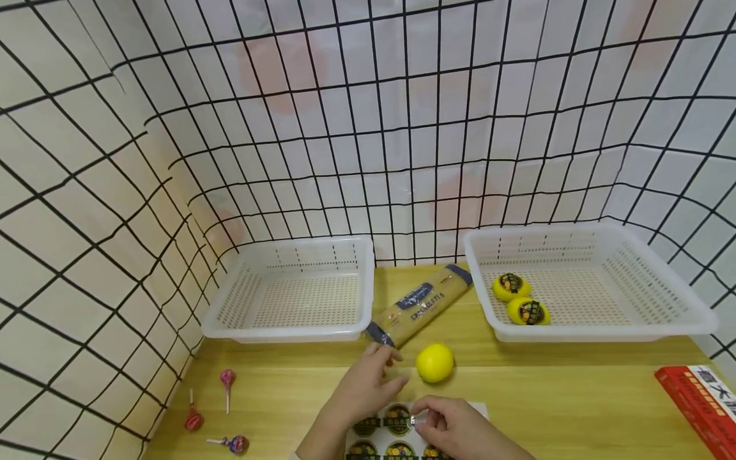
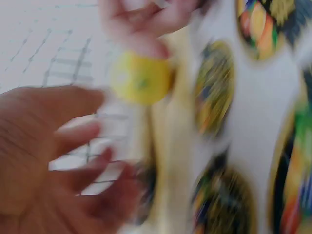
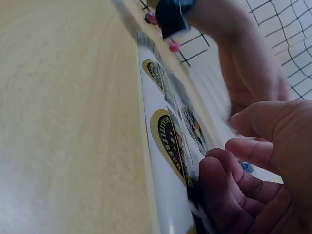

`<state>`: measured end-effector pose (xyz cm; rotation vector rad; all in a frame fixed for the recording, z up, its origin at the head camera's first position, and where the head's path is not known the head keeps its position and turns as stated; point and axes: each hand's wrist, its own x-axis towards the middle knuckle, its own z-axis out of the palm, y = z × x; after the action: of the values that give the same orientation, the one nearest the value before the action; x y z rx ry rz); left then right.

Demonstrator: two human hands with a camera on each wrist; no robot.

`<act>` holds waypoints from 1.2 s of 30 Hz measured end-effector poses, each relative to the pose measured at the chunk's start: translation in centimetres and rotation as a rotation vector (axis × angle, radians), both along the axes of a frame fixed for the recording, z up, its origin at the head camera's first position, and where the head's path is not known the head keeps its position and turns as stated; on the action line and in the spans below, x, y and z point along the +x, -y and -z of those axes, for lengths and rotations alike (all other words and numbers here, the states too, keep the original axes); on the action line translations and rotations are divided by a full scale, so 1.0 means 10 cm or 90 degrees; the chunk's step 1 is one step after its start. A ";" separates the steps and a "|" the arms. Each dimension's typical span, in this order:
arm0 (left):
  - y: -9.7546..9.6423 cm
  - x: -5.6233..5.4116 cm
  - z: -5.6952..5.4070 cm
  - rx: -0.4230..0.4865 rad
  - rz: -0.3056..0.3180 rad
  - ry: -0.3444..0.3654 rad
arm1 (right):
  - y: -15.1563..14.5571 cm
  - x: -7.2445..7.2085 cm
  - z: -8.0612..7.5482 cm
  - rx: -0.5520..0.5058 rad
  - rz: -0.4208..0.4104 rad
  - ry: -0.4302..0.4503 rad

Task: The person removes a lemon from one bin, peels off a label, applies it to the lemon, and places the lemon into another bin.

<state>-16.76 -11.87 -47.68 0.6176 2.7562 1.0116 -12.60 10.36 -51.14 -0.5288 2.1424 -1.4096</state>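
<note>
A white sheet of round fruit stickers [image 1: 398, 450] lies at the table's front edge. My right hand [image 1: 454, 427] bends over it, with thumb and index finger beside the right edge of one dark sticker [image 1: 397, 418]. In the right wrist view the thumb [image 3: 258, 117] and index finger are slightly apart; whether they pinch a sticker edge is unclear. My left hand [image 1: 363, 386] hovers above the sheet's left part, fingers loosely bent and holding nothing. A plain yellow lemon [image 1: 435, 363] sits just beyond both hands. The left wrist view is blurred.
Behind stand a white basket [image 1: 287, 332] at left and another basket [image 1: 598, 329] at right with two stickered lemons [image 1: 529, 312]. A spaghetti pack [image 1: 422, 303] lies between them. Several lollipops [image 1: 227, 378] lie left, a red box [image 1: 698, 399] right. Black wire grid surrounds the table.
</note>
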 end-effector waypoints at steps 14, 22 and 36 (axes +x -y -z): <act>0.07 0.12 0.07 -0.063 0.078 0.174 | -0.12 -0.02 -0.08 0.164 0.056 -0.154; 0.01 0.17 0.15 -0.085 0.092 0.124 | -0.07 -0.02 0.01 0.145 0.039 -0.151; -0.01 0.15 0.18 -0.099 0.084 0.116 | -0.06 -0.04 0.06 0.164 0.068 -0.175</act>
<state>-15.30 -11.76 -49.52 0.6392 2.5675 0.7751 -12.99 10.98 -51.73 -0.5409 2.5594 -1.1421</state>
